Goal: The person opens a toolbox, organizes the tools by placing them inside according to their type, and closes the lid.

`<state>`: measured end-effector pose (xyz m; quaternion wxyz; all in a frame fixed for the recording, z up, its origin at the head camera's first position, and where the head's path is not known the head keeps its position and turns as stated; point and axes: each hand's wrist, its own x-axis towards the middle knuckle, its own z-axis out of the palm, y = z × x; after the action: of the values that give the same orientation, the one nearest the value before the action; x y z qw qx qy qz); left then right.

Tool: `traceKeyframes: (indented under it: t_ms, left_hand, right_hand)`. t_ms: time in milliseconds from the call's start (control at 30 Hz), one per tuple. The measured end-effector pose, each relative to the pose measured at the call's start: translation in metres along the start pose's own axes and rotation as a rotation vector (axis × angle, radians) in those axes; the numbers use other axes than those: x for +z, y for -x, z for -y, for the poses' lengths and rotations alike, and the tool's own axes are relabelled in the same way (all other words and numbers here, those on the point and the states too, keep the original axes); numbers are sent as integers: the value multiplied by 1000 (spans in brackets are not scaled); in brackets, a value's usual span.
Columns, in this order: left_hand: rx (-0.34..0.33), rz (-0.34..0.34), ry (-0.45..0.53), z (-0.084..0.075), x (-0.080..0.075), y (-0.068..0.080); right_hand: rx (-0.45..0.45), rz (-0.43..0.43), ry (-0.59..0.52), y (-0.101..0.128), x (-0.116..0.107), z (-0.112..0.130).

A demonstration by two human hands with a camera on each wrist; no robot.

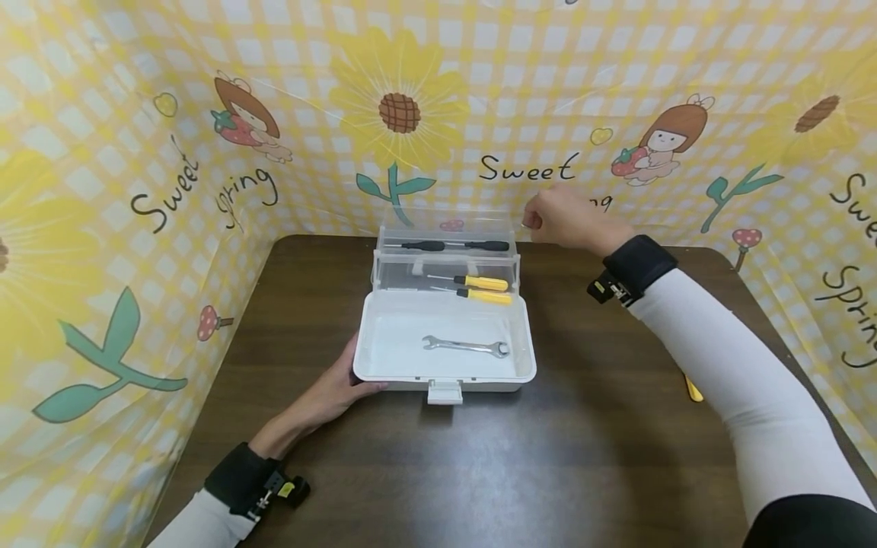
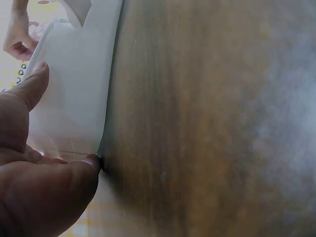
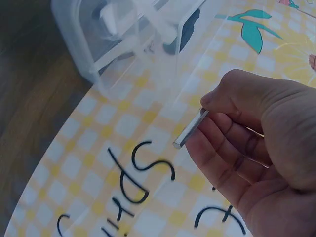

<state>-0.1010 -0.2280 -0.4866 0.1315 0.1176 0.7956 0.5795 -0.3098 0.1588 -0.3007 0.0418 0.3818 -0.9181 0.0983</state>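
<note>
A white toolbox (image 1: 397,346) stands open, with a silver wrench (image 1: 466,348) lying on its floor. My left hand (image 1: 332,390) grips the box's front left corner; in the left wrist view the thumb (image 2: 37,86) lies against the white wall (image 2: 74,79). Behind and to the right of the raised clear trays, my right hand (image 1: 572,217) is held up. It pinches a short, thin silver metal piece (image 3: 190,129) between thumb and fingers, part of it hidden in the grip. Two yellow-handled screwdrivers (image 1: 485,284) lie in the lower tray, black-handled screwdrivers (image 1: 423,246) in the upper one.
The box stands on a dark brown wooden table (image 1: 479,472). A yellow-handled object (image 1: 693,388) lies at the right, partly covered by the right sleeve (image 1: 740,380). A yellow checked cloth (image 1: 308,91) rises behind and along both sides.
</note>
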Motion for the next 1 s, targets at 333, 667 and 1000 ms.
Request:
traceKeyframes:
  t_ms: [333,667,1000]
  left_hand:
    - [32,-7,-36,-2,0,-1]
    - [39,-4,-38,-1,1,-2]
    - [63,-16,-19,-1,4,-4]
  right_hand:
    - [0,25,14,-24,7,14]
    - [-18,74,-24,-45,14,25]
    - [-48,96,-55,-66,25,25]
